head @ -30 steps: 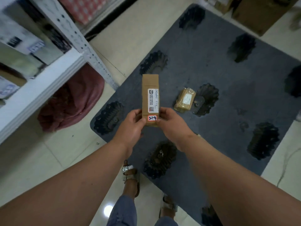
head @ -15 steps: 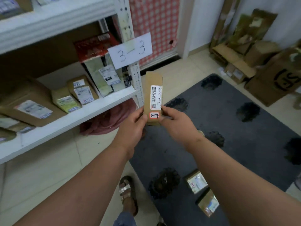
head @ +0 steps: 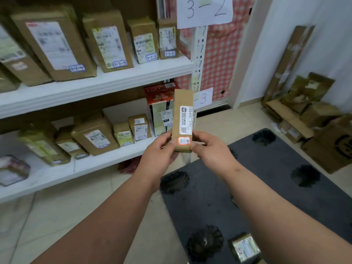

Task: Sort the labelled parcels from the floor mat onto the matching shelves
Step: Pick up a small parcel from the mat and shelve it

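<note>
Now the view is higher than a moment ago: the "3-2" sign (head: 204, 11) has come into sight at the top, and the shelf under it, full of brown boxes, shows too. Only one parcel on the mat (head: 245, 246) can be seen, low on the right.

Both hands hold one tall, thin brown parcel (head: 182, 119) up in front of the shelves. The left hand (head: 160, 149) pinches its bottom left edge, and the right hand (head: 207, 147) pinches its bottom right edge. It stands upright with its labels facing the person, likely so the writing can be read and matched to a shelf.

A white label on it has small print and a square code. Below that is a little red-edged sticker (head: 184, 141), but it is too blurry to read here.

Boxes on the upper shelf (head: 114, 80) wear blue-edged stickers; one looks like "3-2-4", and the rest are fuzzy. They stand with stickers facing out, so they are easy to check. Behind the parcel, a second sign (head: 202, 98) shows only "-3"; it seems to mark the lower shelf (head: 91, 164). One box there says "0185".

The grey floor mat (head: 266, 187) lies to the right.
</note>
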`<control>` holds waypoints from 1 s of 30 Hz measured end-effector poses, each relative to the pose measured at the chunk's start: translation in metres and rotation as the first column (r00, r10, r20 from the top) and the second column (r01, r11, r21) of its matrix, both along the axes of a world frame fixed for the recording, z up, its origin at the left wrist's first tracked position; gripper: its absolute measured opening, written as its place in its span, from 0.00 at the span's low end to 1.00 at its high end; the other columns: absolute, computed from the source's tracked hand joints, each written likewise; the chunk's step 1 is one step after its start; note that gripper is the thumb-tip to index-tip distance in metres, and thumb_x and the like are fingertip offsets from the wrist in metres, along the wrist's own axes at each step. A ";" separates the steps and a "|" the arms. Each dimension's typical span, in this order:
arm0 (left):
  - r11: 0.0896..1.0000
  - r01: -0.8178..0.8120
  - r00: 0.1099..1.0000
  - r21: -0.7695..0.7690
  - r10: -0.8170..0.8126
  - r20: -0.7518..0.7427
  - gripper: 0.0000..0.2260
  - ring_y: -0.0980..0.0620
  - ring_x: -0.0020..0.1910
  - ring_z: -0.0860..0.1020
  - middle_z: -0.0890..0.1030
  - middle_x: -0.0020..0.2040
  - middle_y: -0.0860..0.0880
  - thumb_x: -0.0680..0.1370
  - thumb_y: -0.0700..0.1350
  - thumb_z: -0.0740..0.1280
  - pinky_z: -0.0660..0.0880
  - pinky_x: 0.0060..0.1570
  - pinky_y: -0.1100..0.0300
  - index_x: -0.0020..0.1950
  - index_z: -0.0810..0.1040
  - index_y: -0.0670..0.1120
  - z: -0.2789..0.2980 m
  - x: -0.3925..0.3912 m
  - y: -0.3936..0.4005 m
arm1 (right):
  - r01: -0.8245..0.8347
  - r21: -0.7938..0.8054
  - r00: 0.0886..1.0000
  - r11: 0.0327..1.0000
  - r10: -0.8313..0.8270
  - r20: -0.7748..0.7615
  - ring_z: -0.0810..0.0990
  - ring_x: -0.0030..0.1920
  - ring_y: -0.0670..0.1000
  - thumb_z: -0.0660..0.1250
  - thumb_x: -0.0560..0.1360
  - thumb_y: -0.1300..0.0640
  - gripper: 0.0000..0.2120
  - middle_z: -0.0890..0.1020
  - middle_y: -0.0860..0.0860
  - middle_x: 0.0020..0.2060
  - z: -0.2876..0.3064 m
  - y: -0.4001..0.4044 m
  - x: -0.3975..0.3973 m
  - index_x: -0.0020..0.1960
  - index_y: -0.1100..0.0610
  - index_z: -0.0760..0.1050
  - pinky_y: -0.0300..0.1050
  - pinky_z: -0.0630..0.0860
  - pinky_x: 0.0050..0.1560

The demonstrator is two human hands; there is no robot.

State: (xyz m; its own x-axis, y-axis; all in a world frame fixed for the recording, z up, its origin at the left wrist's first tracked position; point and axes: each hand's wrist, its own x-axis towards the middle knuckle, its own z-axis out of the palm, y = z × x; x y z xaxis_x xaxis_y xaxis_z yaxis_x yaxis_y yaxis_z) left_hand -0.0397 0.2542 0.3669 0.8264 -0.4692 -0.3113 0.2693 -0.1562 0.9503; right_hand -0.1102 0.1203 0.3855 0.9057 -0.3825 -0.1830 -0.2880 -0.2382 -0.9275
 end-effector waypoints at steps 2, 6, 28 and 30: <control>0.999 -0.052 0.998 -0.018 0.052 0.020 0.13 0.65 0.40 0.82 0.85 0.47 0.59 0.83 0.43 0.62 0.77 0.35 0.72 0.62 0.76 0.60 0.014 0.005 0.023 | -0.024 -0.018 0.999 1.000 0.025 0.023 0.78 0.57 0.42 0.64 0.80 0.61 0.20 0.80 0.45 0.62 0.010 0.020 0.011 0.70 0.48 0.74 0.28 0.72 0.54; 0.994 -0.104 0.990 0.022 0.102 0.098 0.15 0.62 0.54 0.81 0.82 0.59 0.60 0.82 0.48 0.64 0.79 0.52 0.63 0.67 0.76 0.62 0.037 0.016 0.075 | -0.074 -0.060 0.995 0.995 0.077 0.062 0.76 0.61 0.44 0.63 0.80 0.63 0.20 0.80 0.45 0.62 0.030 0.066 0.032 0.69 0.47 0.74 0.40 0.70 0.61; 0.912 -0.387 0.869 -0.134 0.409 0.280 0.13 0.58 0.50 0.80 0.83 0.54 0.57 0.82 0.44 0.63 0.72 0.43 0.62 0.63 0.76 0.59 0.124 0.032 0.184 | -0.253 -0.245 0.925 0.936 0.308 0.222 0.81 0.56 0.47 0.69 0.76 0.61 0.21 0.82 0.47 0.58 0.121 0.165 0.088 0.68 0.52 0.76 0.48 0.75 0.63; 0.916 -0.385 0.866 -0.114 0.401 0.298 0.15 0.63 0.49 0.80 0.82 0.56 0.58 0.83 0.43 0.62 0.73 0.42 0.66 0.67 0.74 0.58 0.125 0.025 0.179 | -0.263 -0.257 0.924 0.930 0.320 0.210 0.81 0.56 0.48 0.70 0.75 0.62 0.21 0.82 0.47 0.59 0.121 0.161 0.083 0.67 0.52 0.76 0.49 0.76 0.63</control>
State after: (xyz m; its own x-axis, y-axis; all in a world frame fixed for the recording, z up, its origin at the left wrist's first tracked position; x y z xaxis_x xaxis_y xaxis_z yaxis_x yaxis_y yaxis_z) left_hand -0.0144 0.4332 0.4918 0.9956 -0.0931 0.0044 -0.0091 -0.0501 0.9987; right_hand -0.0272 0.2808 0.5066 0.9883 -0.0995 0.1158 0.0538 -0.4829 -0.8740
